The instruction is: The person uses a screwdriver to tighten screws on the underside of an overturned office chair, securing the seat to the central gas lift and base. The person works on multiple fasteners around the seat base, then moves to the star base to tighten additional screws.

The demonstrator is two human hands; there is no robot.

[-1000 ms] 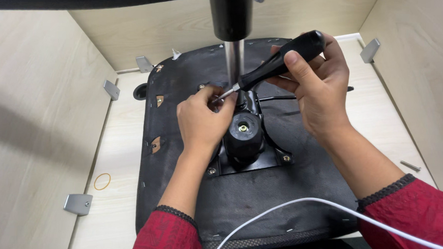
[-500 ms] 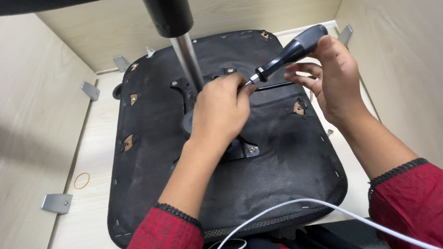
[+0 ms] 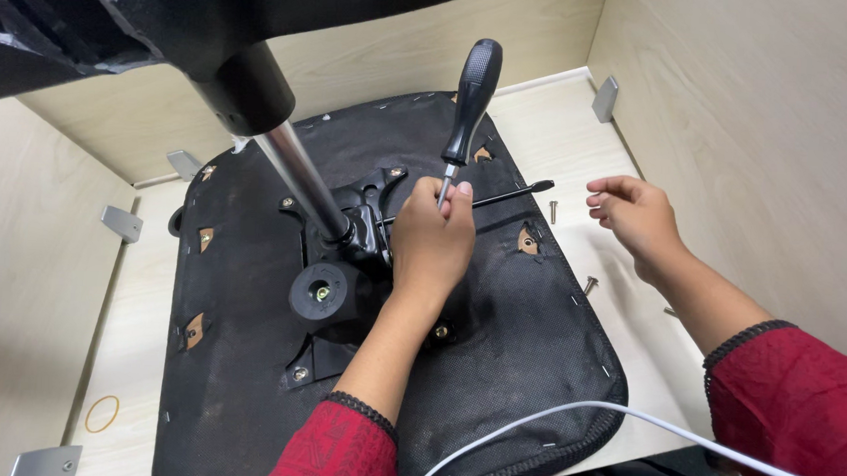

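A black chair seat [image 3: 495,346] lies upside down on a pale wooden surface, with a black metal mechanism plate [image 3: 345,292] and a chrome gas cylinder [image 3: 297,180] rising from it. My left hand [image 3: 431,243] rests on the plate and pinches the metal shaft of a black-handled screwdriver [image 3: 469,102], which stands nearly upright. My right hand [image 3: 634,219] hovers to the right of the seat, fingers loosely curled, holding nothing. A black lever [image 3: 511,192] sticks out from the mechanism toward it.
Loose screws [image 3: 553,211] [image 3: 590,284] lie on the wood right of the seat. Metal corner brackets [image 3: 604,97] [image 3: 119,223] sit along pale wooden walls on three sides. The dark chair base [image 3: 167,8] looms overhead. A white cable [image 3: 625,423] crosses the foreground; a rubber band [image 3: 102,412] lies at left.
My right hand has let go of the screwdriver handle and moved right. The left hand now holds the screwdriver by its shaft, and the tool has swung upright.
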